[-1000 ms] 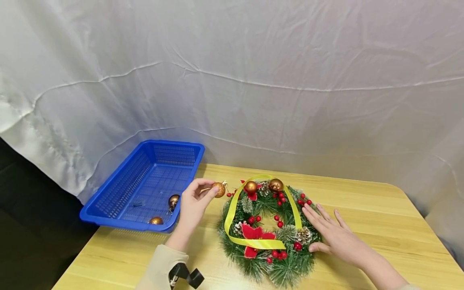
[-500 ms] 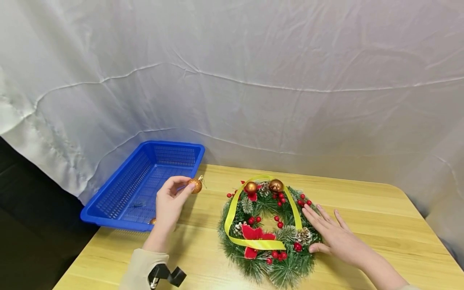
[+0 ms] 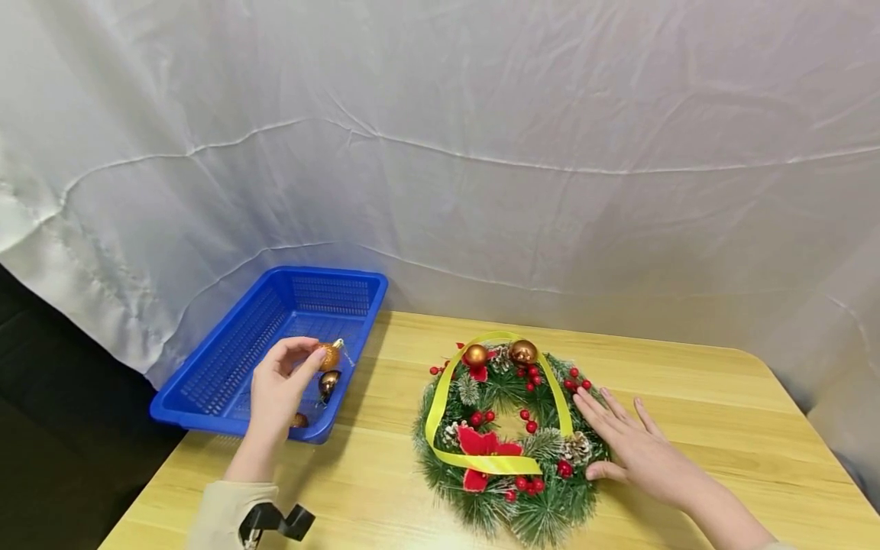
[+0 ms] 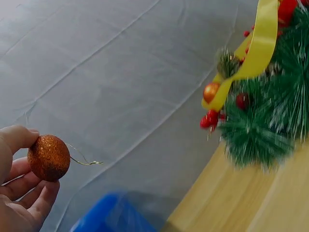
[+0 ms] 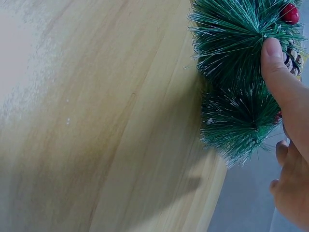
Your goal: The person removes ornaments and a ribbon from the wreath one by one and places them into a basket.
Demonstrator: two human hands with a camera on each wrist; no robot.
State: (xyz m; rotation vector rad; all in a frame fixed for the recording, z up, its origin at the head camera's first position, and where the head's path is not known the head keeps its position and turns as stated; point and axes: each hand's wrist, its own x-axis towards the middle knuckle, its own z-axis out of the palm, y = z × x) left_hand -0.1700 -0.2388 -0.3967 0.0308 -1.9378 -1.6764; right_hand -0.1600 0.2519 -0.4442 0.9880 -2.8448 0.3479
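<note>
Between thumb and fingers, my left hand (image 3: pixel 278 388) pinches a glittery orange-gold Christmas ball (image 4: pixel 49 157) with a thin gold string loop. In the head view this hand is above the blue basket (image 3: pixel 209 420). Inside the basket, a shiny bronze ball (image 3: pixel 329 383) lies near the right wall, and a smaller copper-coloured ball (image 3: pixel 299 420) is partly hidden behind my wrist. My right hand (image 3: pixel 635 451) rests with outstretched fingers on the right edge of a green wreath (image 3: pixel 543 519). In the right wrist view the thumb (image 5: pixel 277 63) touches its needles.
Yellow ribbon (image 3: pixel 440 412), a red flower (image 3: pixel 481 443), red berries, pinecones and two balls, one gold (image 3: pixel 475 354) and one bronze (image 3: pixel 523 352), sit on the wreath. Behind the wooden table (image 3: pixel 722 405) hangs a grey-white cloth (image 3: pixel 481 214).
My left hand has moved left with the glittery ball, from beside the wreath to above the basket. The right hand and the wreath stay where they were.
</note>
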